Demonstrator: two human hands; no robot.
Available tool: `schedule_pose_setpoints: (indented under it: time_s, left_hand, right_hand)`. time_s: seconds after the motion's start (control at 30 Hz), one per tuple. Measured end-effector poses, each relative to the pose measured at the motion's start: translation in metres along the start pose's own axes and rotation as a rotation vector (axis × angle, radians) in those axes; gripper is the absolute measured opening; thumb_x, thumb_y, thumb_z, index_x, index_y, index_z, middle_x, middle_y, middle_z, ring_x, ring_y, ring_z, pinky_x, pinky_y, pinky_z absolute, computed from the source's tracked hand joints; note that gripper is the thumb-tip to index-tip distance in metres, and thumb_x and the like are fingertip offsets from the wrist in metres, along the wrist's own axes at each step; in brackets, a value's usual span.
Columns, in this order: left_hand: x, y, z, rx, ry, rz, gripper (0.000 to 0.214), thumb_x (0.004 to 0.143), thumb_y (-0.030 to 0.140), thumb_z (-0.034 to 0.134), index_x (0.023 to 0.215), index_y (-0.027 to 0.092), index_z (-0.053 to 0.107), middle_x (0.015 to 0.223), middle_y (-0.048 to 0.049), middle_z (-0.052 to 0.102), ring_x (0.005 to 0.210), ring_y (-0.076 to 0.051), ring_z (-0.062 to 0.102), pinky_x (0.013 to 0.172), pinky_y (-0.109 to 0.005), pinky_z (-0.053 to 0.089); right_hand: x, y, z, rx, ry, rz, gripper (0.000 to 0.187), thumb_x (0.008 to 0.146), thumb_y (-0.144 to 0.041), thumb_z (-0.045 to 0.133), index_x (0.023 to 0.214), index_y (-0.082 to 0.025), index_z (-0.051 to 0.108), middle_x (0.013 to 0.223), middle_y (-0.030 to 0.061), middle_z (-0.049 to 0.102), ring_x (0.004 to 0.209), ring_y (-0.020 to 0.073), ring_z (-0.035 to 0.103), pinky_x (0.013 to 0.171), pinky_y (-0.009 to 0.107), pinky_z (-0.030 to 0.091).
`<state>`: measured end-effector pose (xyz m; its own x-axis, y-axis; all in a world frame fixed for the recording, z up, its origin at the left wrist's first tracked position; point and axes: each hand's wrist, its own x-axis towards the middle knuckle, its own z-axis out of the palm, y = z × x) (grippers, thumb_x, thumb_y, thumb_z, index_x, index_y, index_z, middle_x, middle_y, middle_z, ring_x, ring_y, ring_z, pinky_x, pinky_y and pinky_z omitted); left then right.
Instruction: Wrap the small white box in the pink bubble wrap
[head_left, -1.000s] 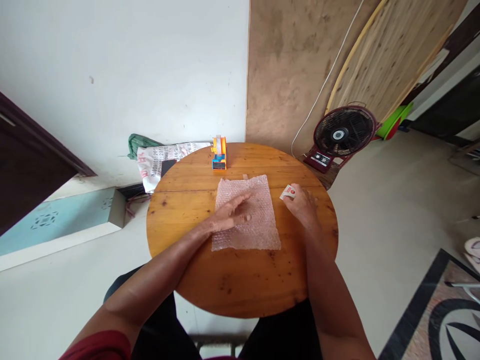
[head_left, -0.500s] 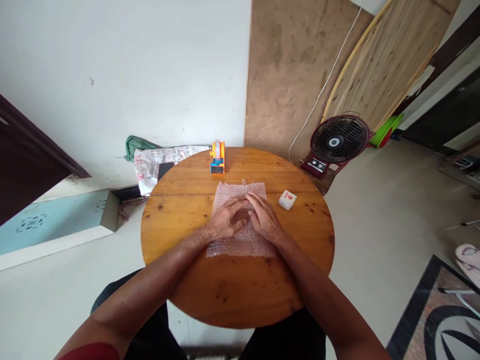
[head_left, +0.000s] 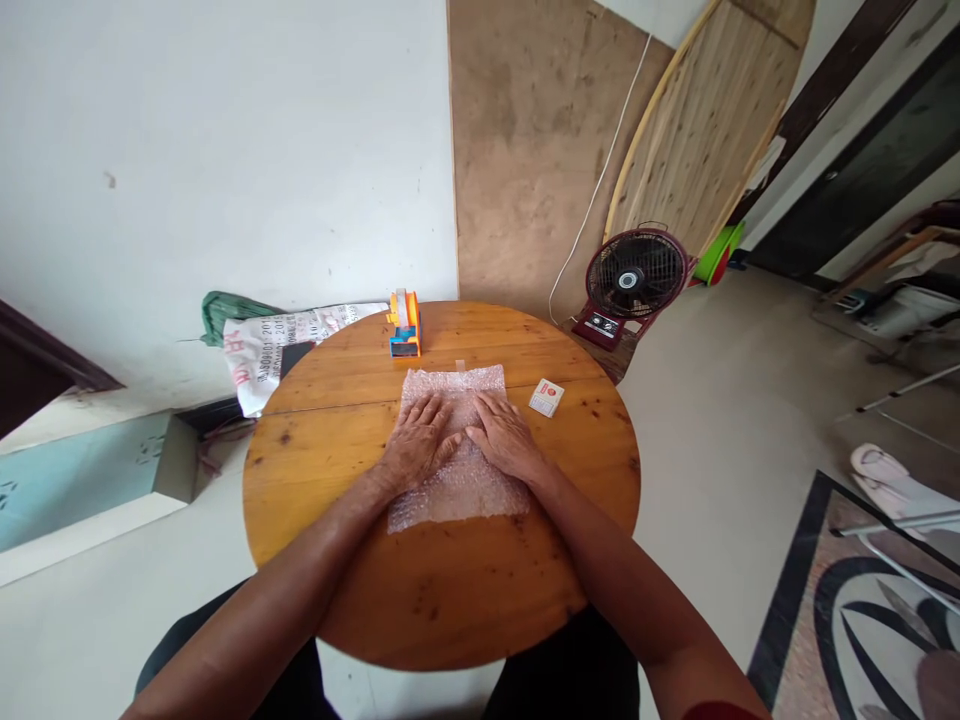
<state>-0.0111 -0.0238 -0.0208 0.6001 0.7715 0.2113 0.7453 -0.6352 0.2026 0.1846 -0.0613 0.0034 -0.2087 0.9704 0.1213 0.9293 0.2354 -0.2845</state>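
Observation:
A sheet of pinkish bubble wrap lies flat in the middle of the round wooden table. My left hand rests palm down on its left half, fingers stretched out. Beside it my right hand lies flat on the right half, fingers spread and empty. A small white card with a red mark sits on the table just right of my right hand. An orange and blue tape dispenser stands at the table's far edge, beyond the wrap.
A dark red floor fan stands behind the table at the right. Wooden boards lean on the wall. A printed white sack and green cloth lie on the floor at the left. A patterned rug covers the floor at the right.
My right hand left the small card and came onto the bubble wrap beside the left hand. Both hands then flattened and slid apart over the sheet. My head turned right.

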Motion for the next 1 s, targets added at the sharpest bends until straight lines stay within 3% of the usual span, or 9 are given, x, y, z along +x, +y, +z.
schedule_pose_setpoints:
  time_s: [0.43, 0.63, 0.83, 1.0]
  left_hand:
    - [-0.001, 0.001, -0.009, 0.047, 0.028, -0.106, 0.073, 0.094, 0.062, 0.040, 0.144, 0.010, 0.046, 0.153, -0.0182, 0.042, 0.144, -0.034, 0.034, 0.119, -0.052, 0.025]
    - [0.002, 0.000, -0.012, 0.029, 0.038, -0.079, 0.076, 0.093, 0.062, 0.043, 0.151, 0.014, 0.038, 0.161, -0.0188, 0.027, 0.149, -0.034, 0.023, 0.120, -0.051, 0.022]
    - [-0.001, -0.003, -0.005, 0.079, -0.040, -0.070, 0.075, 0.092, 0.066, 0.042, 0.150, 0.020, 0.040, 0.162, -0.0168, 0.025, 0.150, -0.036, 0.021, 0.121, -0.054, 0.017]
    - [-0.002, -0.003, -0.005, 0.098, -0.063, -0.078, 0.077, 0.091, 0.069, 0.038, 0.151, 0.020, 0.038, 0.162, -0.0170, 0.023, 0.150, -0.036, 0.020, 0.120, -0.055, 0.017]
  right_hand:
    - [0.004, 0.011, 0.003, -0.035, 0.055, 0.103, 0.057, 0.100, -0.038, 0.038, 0.147, -0.005, 0.041, 0.156, 0.0178, 0.038, 0.144, 0.0297, 0.034, 0.116, 0.046, 0.028]
    - [0.003, 0.011, -0.004, -0.058, 0.170, 0.016, 0.059, 0.099, -0.040, 0.038, 0.148, -0.008, 0.040, 0.155, 0.0156, 0.040, 0.144, 0.0272, 0.034, 0.117, 0.043, 0.025]
    - [0.003, 0.013, 0.002, -0.147, 0.006, 0.027, 0.065, 0.097, -0.049, 0.039, 0.149, -0.010, 0.038, 0.158, 0.0140, 0.035, 0.147, 0.0288, 0.028, 0.118, 0.046, 0.019]
    - [0.003, 0.015, 0.006, -0.170, 0.005, 0.030, 0.065, 0.098, -0.049, 0.039, 0.150, -0.011, 0.037, 0.159, 0.0131, 0.035, 0.147, 0.0280, 0.028, 0.118, 0.045, 0.019]
